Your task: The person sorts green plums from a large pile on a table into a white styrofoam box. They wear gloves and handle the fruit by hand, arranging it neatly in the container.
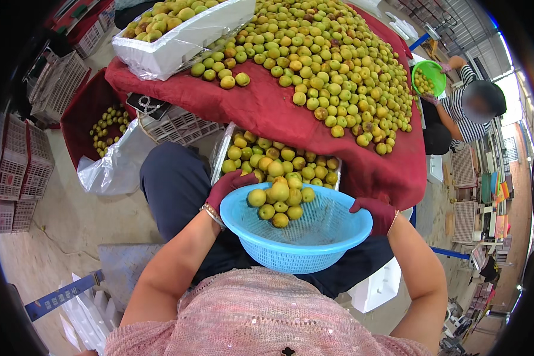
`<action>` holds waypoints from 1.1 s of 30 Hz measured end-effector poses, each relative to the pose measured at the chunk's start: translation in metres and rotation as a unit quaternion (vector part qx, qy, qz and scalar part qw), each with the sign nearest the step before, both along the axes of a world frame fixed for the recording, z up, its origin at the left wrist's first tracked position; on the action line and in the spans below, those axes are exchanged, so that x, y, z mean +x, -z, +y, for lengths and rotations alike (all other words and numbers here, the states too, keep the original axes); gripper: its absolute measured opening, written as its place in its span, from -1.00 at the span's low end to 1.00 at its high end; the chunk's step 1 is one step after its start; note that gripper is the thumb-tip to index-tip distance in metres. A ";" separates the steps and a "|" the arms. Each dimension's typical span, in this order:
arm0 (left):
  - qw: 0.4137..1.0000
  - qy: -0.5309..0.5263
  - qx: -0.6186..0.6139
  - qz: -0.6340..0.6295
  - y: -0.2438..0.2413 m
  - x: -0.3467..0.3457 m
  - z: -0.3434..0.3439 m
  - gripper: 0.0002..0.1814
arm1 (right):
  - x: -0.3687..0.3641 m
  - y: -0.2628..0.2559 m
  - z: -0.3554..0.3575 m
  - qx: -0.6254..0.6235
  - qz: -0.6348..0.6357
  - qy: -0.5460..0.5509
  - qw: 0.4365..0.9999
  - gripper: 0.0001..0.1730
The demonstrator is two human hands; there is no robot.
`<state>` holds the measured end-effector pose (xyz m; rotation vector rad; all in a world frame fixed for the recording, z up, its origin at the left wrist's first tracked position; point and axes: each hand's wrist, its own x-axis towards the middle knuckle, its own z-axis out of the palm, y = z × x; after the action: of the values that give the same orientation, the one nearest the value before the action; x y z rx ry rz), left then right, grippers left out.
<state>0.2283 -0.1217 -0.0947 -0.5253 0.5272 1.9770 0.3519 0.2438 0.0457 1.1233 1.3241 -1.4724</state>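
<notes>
Both my hands wear dark red gloves and grip a blue plastic colander (293,251) by its rim. My left hand (229,189) is at its left side and my right hand (376,214) at its right. The colander tilts away from me, with yellow-green round fruits (279,209) gathered at its far side. Just beyond its far rim is a white foam box (219,155) full of the same fruit. Behind that, a large heap of fruit (338,75) lies on a table with a red cloth (249,100).
A plastic-lined white foam box (155,58) of fruit stands at the table's left. Below it are a red container (78,129) with fruit and a plastic crate (182,129). A person (465,107) at the right holds a green basin (438,78). An empty foam box (378,289) sits near my right knee.
</notes>
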 end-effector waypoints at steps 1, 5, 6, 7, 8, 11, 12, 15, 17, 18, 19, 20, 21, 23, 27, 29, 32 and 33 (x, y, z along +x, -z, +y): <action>1.000 -0.002 -0.008 -0.001 -0.001 0.002 0.000 -0.44 | 0.001 0.001 0.000 0.008 -0.007 -0.003 1.000 -0.49; 0.999 -0.025 -0.012 0.021 -0.024 0.014 0.009 -0.66 | 0.010 0.000 0.007 0.000 0.004 0.021 1.000 -0.54; 0.999 -0.025 -0.001 0.021 -0.028 0.014 0.013 -0.67 | 0.013 0.000 0.010 0.008 0.012 0.009 1.000 -0.55; 0.999 -0.024 0.010 0.021 -0.031 0.012 0.017 -0.68 | 0.016 0.001 0.014 0.015 0.019 -0.003 1.000 -0.57; 0.999 -0.023 0.022 0.021 -0.032 0.011 0.019 -0.69 | 0.020 0.002 0.018 0.023 0.027 -0.015 0.999 -0.57; 0.998 0.009 0.068 0.009 0.019 0.008 0.024 -0.66 | 0.029 0.009 0.031 0.032 0.047 -0.080 0.995 -0.63; 0.999 0.002 0.037 -0.002 0.019 0.010 0.025 -0.65 | 0.036 0.010 0.038 0.040 0.095 -0.137 0.985 -0.64; 0.998 -0.006 -0.051 -0.028 0.012 0.014 0.032 -0.63 | 0.051 0.002 0.049 0.067 0.189 -0.255 0.946 -0.66; 0.994 0.006 -0.100 -0.035 -0.003 0.012 0.037 -0.63 | 0.058 -0.014 0.047 0.081 0.186 -0.222 0.954 -0.63; 0.991 -0.025 -0.126 -0.028 0.014 0.012 0.042 -0.65 | 0.067 -0.011 0.055 0.086 0.182 -0.185 0.962 -0.60; 0.991 -0.032 -0.127 -0.005 0.035 0.011 0.044 -0.66 | 0.075 -0.006 0.064 0.089 0.179 -0.148 0.969 -0.58; 0.990 -0.042 -0.131 0.019 0.055 0.009 0.041 -0.67 | 0.074 -0.014 0.062 0.101 0.170 -0.121 0.973 -0.55; 0.989 -0.050 -0.133 0.044 0.066 0.007 0.037 -0.67 | 0.074 -0.027 0.060 0.116 0.159 -0.092 0.976 -0.53; 0.975 -0.058 -0.203 0.067 0.047 0.005 0.038 -0.73 | 0.086 -0.041 0.064 0.146 0.177 -0.023 0.973 -0.39; 0.895 -0.098 -0.381 0.209 0.028 0.004 0.039 -0.73 | 0.108 -0.040 0.104 0.122 0.234 0.266 0.927 -0.38; 0.814 -0.118 -0.446 0.352 0.029 0.004 0.039 -0.66 | 0.099 -0.043 0.125 0.139 0.272 0.348 0.886 -0.40; 0.647 -0.043 -0.495 0.579 0.035 0.010 0.056 -0.52 | 0.113 -0.006 0.233 0.308 0.407 0.247 0.824 -0.56; 0.571 -0.009 -0.509 0.644 0.028 0.015 0.057 -0.49 | 0.105 0.006 0.252 0.410 0.430 0.121 0.795 -0.59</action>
<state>0.2428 -0.0646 -0.1225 0.4591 2.6423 1.5442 0.4571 0.4962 0.0397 1.1806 2.7365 -1.7182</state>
